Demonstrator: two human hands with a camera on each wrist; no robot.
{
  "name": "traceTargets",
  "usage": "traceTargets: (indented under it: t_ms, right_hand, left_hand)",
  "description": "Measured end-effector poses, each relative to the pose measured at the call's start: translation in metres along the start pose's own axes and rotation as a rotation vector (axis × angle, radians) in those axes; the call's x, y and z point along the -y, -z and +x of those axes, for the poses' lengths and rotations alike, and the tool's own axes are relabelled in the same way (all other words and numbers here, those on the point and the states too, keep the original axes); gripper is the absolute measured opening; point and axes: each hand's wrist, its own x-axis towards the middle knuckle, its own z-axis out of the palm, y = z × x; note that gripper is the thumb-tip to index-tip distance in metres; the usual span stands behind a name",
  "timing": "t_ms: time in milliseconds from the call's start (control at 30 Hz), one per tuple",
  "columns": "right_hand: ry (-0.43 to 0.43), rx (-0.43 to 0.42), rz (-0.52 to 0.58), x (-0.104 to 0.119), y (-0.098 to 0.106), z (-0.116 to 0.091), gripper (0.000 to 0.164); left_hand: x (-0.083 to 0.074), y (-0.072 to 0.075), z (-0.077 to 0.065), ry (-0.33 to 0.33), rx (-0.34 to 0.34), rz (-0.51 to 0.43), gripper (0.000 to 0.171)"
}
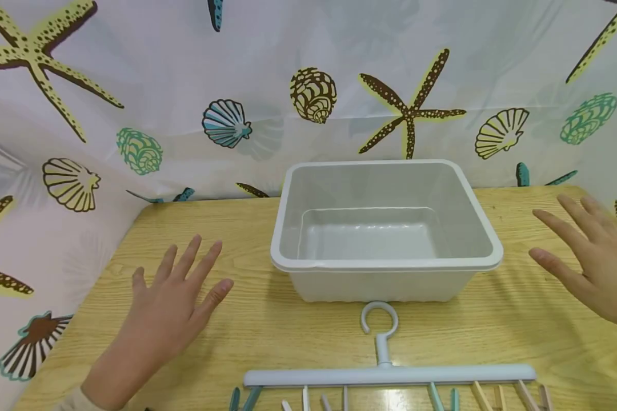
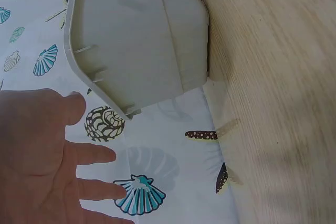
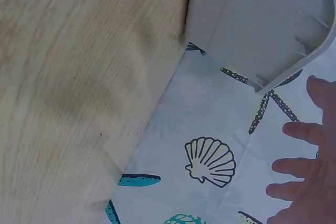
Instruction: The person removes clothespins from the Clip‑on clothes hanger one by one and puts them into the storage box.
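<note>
A light grey plastic basin [image 1: 385, 264] stands on the wooden table, and nothing lies inside it. To its left my left hand [image 1: 172, 311] hovers over the table with fingers spread, holding nothing. On the other side my right hand [image 1: 596, 257] is likewise spread and apart from the basin. A pale blue clip hanger [image 1: 391, 375] lies in front of the basin, its round hook pointing towards it. Coloured clothes pegs [image 1: 247, 398] hang along its bar, their lower parts cut off by the frame edge. Both wrist views show straight fingers beside the basin's outer wall [image 2: 136, 35].
The wooden table [image 1: 226, 228] meets a white cloth [image 1: 267, 51] printed with shells and starfish at the back and sides. Bare wood shows left and right of the basin.
</note>
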Motion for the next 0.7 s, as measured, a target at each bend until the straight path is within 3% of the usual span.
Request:
traceTargets:
  t_ms: [167, 467, 700]
  right_hand:
    - [0.075, -0.062, 0.044, 0.004, -0.007, -0.002, 0.058]
    - [0.130, -0.016, 0.199, 0.026, -0.021, -0.018, 0.042]
    - [0.095, 0.004, 0.195, 0.040, -0.020, -0.024, 0.028]
  left_hand:
    - [-0.002, -0.004, -0.001, -0.040, -0.006, -0.010, 0.064]
    - [-0.012, -0.013, -0.009, -0.295, -0.123, -0.123, 0.042]
    - [-0.025, -0.016, -0.012, -0.339, -0.109, -0.140, 0.035]
